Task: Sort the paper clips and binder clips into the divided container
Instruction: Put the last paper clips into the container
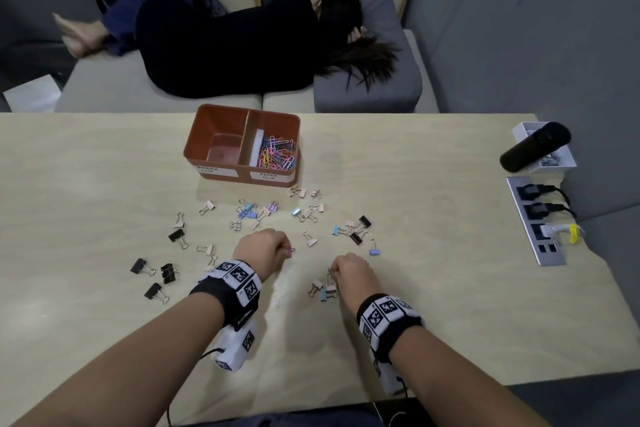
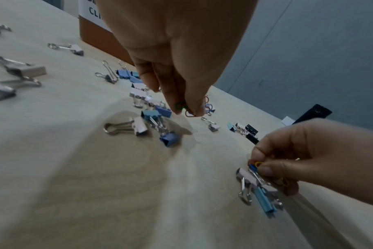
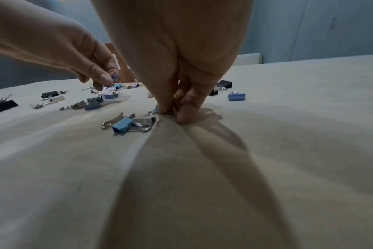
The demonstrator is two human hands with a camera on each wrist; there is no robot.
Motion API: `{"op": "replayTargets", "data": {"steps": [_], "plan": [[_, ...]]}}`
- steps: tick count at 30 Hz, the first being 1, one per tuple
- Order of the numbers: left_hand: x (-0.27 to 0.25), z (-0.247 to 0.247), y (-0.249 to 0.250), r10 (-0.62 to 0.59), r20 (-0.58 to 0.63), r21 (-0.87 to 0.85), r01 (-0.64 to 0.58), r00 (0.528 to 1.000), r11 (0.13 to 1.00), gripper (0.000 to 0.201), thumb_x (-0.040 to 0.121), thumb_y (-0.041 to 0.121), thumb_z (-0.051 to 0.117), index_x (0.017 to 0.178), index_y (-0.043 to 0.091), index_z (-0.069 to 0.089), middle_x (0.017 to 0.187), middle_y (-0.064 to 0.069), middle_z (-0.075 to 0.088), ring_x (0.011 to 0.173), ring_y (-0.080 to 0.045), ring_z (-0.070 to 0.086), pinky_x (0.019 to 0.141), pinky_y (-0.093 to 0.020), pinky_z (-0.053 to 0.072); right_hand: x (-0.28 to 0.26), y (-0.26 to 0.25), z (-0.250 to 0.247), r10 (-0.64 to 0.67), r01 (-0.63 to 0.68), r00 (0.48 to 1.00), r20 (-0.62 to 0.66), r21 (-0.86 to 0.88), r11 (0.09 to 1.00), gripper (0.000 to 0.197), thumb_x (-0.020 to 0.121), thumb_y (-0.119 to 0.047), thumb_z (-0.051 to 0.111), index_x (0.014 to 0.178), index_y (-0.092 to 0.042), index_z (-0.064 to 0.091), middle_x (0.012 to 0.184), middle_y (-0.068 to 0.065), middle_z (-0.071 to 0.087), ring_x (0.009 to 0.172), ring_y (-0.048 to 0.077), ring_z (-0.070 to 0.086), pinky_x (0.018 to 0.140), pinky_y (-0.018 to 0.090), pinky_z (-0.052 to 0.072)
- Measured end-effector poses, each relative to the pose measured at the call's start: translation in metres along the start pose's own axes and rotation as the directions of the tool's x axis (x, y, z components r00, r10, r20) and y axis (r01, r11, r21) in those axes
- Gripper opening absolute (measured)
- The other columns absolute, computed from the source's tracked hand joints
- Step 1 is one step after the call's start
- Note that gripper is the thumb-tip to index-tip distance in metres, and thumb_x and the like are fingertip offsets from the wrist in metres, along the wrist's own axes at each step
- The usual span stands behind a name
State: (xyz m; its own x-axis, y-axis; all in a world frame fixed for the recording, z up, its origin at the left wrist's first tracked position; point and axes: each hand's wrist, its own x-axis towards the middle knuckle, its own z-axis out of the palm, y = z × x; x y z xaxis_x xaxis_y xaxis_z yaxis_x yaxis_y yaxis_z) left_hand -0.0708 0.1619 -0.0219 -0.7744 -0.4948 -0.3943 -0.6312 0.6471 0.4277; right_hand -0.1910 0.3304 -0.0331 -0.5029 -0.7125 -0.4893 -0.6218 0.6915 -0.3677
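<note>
The orange divided container (image 1: 242, 180) stands at the table's far middle. Its right half holds several coloured paper clips (image 1: 277, 152); its left half looks bare. Binder clips (image 1: 249, 211) lie scattered on the table in front of it. My left hand (image 1: 265, 248) hovers above the table and pinches several paper clips (image 2: 184, 107) in thumb and fingers. My right hand (image 1: 348, 272) is down at the table beside a small group of binder clips (image 1: 323, 289), its fingertips pinching yellow and blue paper clips (image 3: 176, 102).
Black binder clips (image 1: 156, 274) lie at the left. A power strip (image 1: 535, 218) with plugged cables and a black bottle (image 1: 535, 146) on a white tray sit at the right edge. Beyond the table a person lies on a sofa.
</note>
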Motion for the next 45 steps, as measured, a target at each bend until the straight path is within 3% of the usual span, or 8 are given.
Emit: {"op": "replayTargets", "data": {"steps": [5,9,12,25,30,34,38,45], "plan": [[-0.009,-0.007,-0.008,-0.049,0.014,-0.038,0.049,0.999,0.998,0.008,0.087,0.028,0.061,0.081,0.023,0.059,0.091,0.002,0.063,0.089,-0.02,0.059,0.078,-0.03,0.046,-0.011,0.006,0.006,-0.037,0.041,0.997,-0.06,0.056,0.998,0.018,0.091,-0.008,0.048,0.101,-0.009,0.063,0.108,0.007,0.055,0.103,0.024,0.052,0.081,0.032,0.043],[-0.015,-0.011,-0.013,-0.063,-0.002,-0.054,0.063,0.998,0.997,0.01,0.087,0.025,0.062,0.078,0.022,0.057,0.084,0.004,0.057,0.083,-0.019,0.056,0.072,-0.026,0.04,-0.011,0.004,0.002,-0.001,0.003,0.999,-0.042,0.048,0.999,0.019,0.093,-0.01,0.047,0.105,-0.01,0.062,0.109,0.009,0.061,0.109,0.025,0.05,0.087,0.034,0.042],[-0.018,-0.014,-0.017,-0.061,-0.002,-0.064,0.061,0.998,0.996,0.007,0.086,0.023,0.062,0.081,0.019,0.062,0.089,0.0,0.064,0.087,-0.021,0.06,0.073,-0.027,0.043,-0.01,0.002,0.002,0.034,-0.034,0.999,-0.028,0.028,0.999,0.022,0.094,-0.011,0.046,0.11,-0.011,0.062,0.112,0.01,0.061,0.11,0.027,0.05,0.089,0.035,0.044],[-0.042,-0.038,-0.053,-0.06,-0.09,-0.118,0.049,0.994,0.992,0.01,0.089,0.02,0.061,0.088,0.012,0.066,0.095,-0.004,0.067,0.085,-0.02,0.059,0.073,-0.027,0.043,-0.012,-0.006,0.0,0.094,-0.092,0.995,0.02,-0.095,0.991,0.026,0.095,-0.011,0.043,0.113,-0.01,0.061,0.117,0.011,0.058,0.111,0.028,0.052,0.087,0.031,0.043],[-0.05,-0.063,-0.073,-0.109,-0.129,-0.145,0.09,0.986,0.985,0.011,0.088,0.02,0.062,0.092,0.011,0.067,0.096,-0.006,0.067,0.086,-0.023,0.061,0.074,-0.027,0.043,-0.009,-0.021,-0.016,0.124,-0.119,0.992,0.036,-0.126,0.985,0.018,0.094,-0.014,0.045,0.103,-0.016,0.061,0.114,0.01,0.059,0.103,0.028,0.059,0.081,0.03,0.044],[-0.05,-0.093,-0.084,-0.115,-0.199,-0.163,0.082,0.973,0.983,0.011,0.088,0.017,0.063,0.093,0.009,0.068,0.097,-0.008,0.068,0.09,-0.025,0.061,0.076,-0.027,0.041,0.009,-0.042,-0.047,0.088,-0.089,0.996,-0.005,-0.072,0.993,0.023,0.088,-0.009,0.051,0.107,-0.013,0.063,0.114,0.01,0.063,0.102,0.028,0.061,0.087,0.03,0.046],[-0.039,-0.128,-0.086,-0.094,-0.293,-0.175,0.043,0.951,0.984,0.01,0.087,0.017,0.064,0.089,0.009,0.067,0.092,-0.007,0.068,0.078,-0.017,0.053,0.072,-0.024,0.036,0.033,-0.079,-0.088,0.035,-0.037,0.998,-0.046,-0.04,0.999,0.024,0.093,-0.009,0.048,0.109,0.002,0.063,0.117,0.023,0.061,0.112,0.035,0.059,0.093,0.035,0.046],[0.01,-0.17,-0.052,-0.001,-0.324,-0.172,-0.058,0.946,0.983,0.011,0.089,0.021,0.061,0.086,0.011,0.06,0.086,-0.002,0.063,0.081,-0.019,0.057,0.074,-0.027,0.044,0.073,-0.131,-0.132,-0.111,0.132,0.95,-0.291,0.053,0.99,0.016,0.092,-0.01,0.052,0.102,-0.007,0.064,0.108,0.013,0.064,0.097,0.028,0.062,0.089,0.036,0.05]]}}
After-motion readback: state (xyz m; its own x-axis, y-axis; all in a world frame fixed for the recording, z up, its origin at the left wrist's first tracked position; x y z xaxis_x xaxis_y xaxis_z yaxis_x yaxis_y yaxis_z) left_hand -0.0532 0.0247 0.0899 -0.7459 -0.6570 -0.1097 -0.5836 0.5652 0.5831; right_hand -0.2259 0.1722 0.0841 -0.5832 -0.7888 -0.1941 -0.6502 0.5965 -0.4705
